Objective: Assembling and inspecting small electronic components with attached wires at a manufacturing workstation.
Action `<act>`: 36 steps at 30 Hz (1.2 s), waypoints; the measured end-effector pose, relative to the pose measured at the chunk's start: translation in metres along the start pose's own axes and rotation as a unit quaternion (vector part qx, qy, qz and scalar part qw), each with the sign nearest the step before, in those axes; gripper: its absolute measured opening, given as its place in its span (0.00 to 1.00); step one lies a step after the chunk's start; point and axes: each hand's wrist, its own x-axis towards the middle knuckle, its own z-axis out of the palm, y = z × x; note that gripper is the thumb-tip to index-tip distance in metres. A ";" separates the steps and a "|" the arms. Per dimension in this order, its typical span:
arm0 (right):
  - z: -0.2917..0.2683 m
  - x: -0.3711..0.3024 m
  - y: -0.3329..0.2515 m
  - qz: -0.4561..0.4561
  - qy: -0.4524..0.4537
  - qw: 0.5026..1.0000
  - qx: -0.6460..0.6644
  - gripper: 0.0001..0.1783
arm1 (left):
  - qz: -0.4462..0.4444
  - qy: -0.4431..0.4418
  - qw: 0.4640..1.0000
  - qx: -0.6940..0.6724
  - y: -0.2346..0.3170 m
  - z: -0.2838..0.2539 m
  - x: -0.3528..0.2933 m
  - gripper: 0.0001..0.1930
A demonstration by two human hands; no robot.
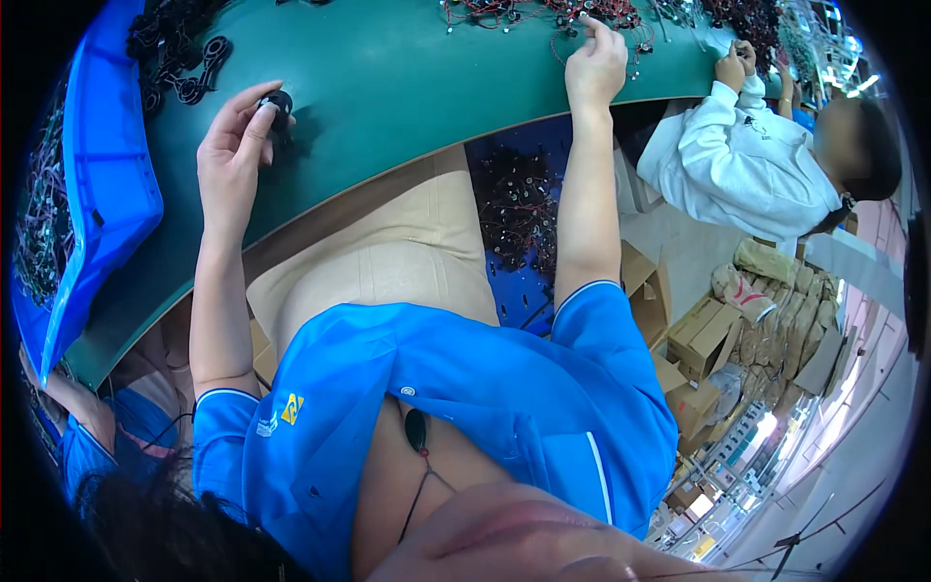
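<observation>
My left hand (231, 145) is closed round a small black round part (280, 103), pinched between thumb and fingers just above the green tabletop (407, 87). My right hand (596, 73) is stretched to the far side of the table, fingers drawn together at the edge of a pile of small parts with red wires (621, 14). Whatever lies between those fingertips is too small to make out. Beyond my left hand, black plastic parts (202, 73), some with ring-shaped ends, lie heaped on the table.
Left of me stands a blue bin (114, 160) holding wired pieces. Beneath the table edge, a blue container (524, 209) holds more wired parts. A person in a pale hoodie (747, 145) works at the right. Cardboard boxes (703, 335) stand behind; another person's arm (82, 403) shows lower left.
</observation>
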 end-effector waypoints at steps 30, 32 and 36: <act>-0.004 -0.026 -0.126 -0.331 -0.035 0.924 0.188 0.07 | -0.078 -0.091 0.978 -0.171 -0.002 0.024 -0.010 0.13; -0.011 -0.030 -0.146 -0.310 -0.038 0.925 0.218 0.08 | -0.069 -0.085 0.974 -0.201 -0.003 0.029 -0.007 0.13; -0.021 -0.044 -0.183 -0.320 -0.063 0.911 0.254 0.08 | -0.059 -0.056 0.976 -0.200 0.002 0.034 -0.005 0.13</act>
